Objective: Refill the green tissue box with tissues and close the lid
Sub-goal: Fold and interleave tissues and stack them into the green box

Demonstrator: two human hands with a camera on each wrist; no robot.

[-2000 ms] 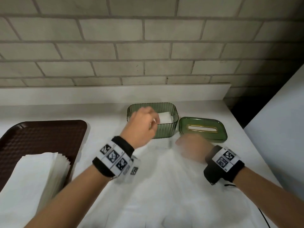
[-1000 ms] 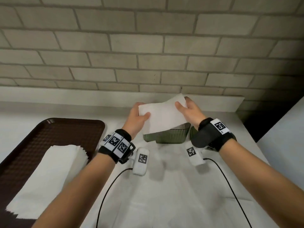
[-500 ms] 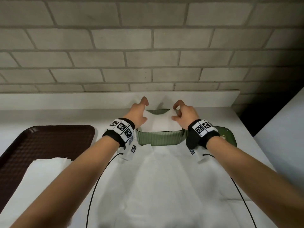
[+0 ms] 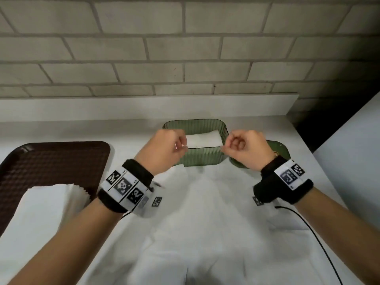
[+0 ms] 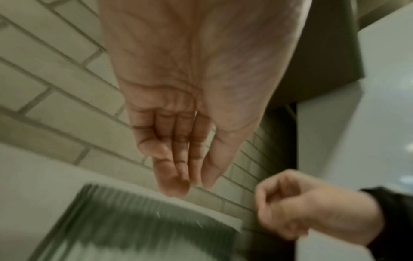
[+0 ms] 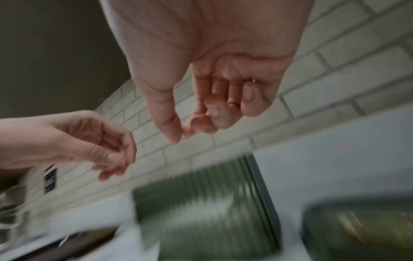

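Left grip (image 4: 164,150) relaxed, right grip (image 4: 246,149) curled empty, flanking the green tissue box (image 4: 203,159).

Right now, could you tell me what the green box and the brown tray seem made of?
Green box: likely translucent plastic, by its see-through ribbed walls. Brown tray: probably moulded plastic, matt, by its even waffle-textured surface.

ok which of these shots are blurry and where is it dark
Head view: mostly sharp, with deep shadow in the upper right corner. Left wrist view: the left hand is fairly clear, the green tissue box streaked by motion blur. Right wrist view: box and lid smeared likewise.
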